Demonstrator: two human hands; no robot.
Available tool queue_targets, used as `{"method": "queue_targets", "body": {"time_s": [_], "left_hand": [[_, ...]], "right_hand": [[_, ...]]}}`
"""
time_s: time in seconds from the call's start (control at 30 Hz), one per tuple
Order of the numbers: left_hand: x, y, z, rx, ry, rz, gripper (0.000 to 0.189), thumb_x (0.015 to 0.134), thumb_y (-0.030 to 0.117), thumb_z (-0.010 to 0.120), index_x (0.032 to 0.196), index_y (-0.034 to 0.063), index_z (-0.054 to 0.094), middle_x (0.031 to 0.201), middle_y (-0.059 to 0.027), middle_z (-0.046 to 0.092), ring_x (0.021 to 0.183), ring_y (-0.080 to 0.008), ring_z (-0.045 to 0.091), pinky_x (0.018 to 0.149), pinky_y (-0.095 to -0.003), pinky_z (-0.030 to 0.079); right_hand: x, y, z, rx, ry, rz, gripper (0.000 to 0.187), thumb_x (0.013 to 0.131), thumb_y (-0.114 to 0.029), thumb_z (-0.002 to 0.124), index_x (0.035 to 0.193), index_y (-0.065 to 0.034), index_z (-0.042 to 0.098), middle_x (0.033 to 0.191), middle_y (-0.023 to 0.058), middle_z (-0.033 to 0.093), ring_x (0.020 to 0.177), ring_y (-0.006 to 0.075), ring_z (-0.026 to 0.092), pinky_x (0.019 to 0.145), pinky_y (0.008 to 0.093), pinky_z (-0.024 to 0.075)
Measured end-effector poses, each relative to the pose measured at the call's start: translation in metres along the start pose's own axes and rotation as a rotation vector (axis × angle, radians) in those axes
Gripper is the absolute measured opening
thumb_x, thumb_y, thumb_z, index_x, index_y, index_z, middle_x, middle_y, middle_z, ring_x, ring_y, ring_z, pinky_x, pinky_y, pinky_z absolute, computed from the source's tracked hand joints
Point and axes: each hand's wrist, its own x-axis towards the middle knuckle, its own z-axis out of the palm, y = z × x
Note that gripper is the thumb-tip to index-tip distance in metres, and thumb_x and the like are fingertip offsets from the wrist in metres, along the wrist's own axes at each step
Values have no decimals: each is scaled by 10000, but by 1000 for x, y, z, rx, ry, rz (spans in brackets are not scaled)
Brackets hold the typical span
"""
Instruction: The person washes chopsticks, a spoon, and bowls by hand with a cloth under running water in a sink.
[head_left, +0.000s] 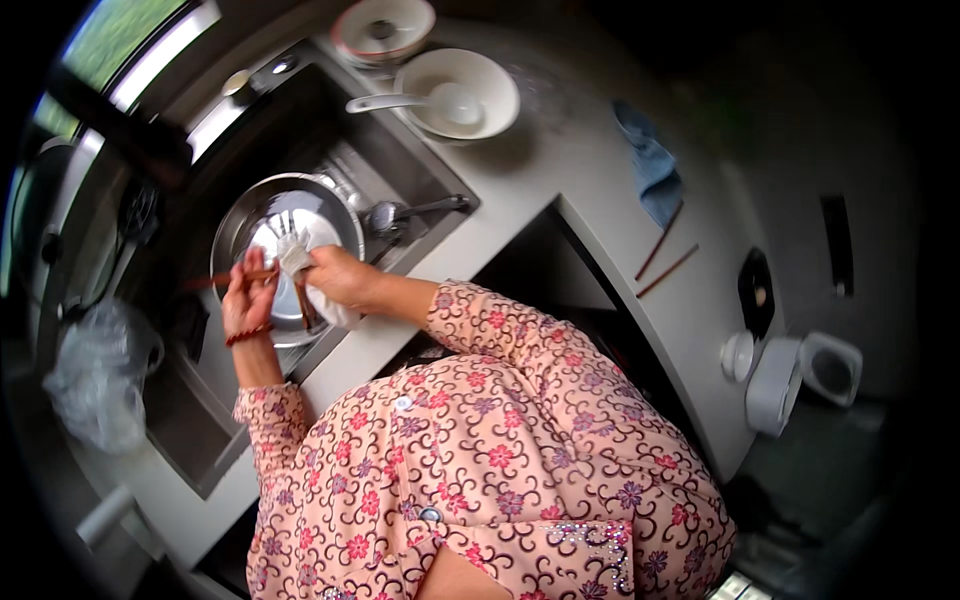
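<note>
My left hand (250, 301), with a red bead bracelet at the wrist, has its fingers around reddish-brown chopsticks (217, 280) that point left. My right hand (343, 277) grips a crumpled white cloth (295, 255), part of which hangs below the palm. More brown sticks (304, 306) stick out under that cloth; whether they are held in it I cannot tell. Both hands are over a round stainless steel basin (234, 225) in the dark sink (439, 176). The basin's shiny inside carries bright reflections. Just right of it lies a metal ladle (386, 219) in the sink.
A white bowl (491, 112) with a white ladle (386, 103) stands beyond the sink, near stacked bowls (382, 30). A blue cloth (654, 180) and two chopsticks (667, 270) lie on the right counter. At left is a plastic bag (105, 375).
</note>
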Motion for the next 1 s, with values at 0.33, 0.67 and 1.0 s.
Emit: {"method": "queue_targets", "body": {"time_s": [0.33,0.67,1.0], "left_hand": [[-106,-49,136,1036,-485,-196,203,918,173,423,1034,24,496,574,19,415,399,-53,344,364,-190,312],[-76,-173,226,1538,-1139,-282,159,868,69,456,962,-43,518,614,5,463,475,-47,418,408,-191,341],[-57,-354,242,1560,-1274,-328,256,846,127,500,1023,-56,525,657,-27,507,513,-77,458,465,-221,404]], "right_hand": [[-26,5,-35,809,251,237,252,834,-170,504,1040,-31,462,881,83,540,776,221,561,601,409,469],[-85,23,-93,923,637,-226,132,871,-172,453,884,-45,486,645,51,505,450,133,475,374,288,403],[-202,13,-124,897,1246,-522,242,823,-120,546,1041,-29,494,987,62,552,895,156,525,784,302,433]]}}
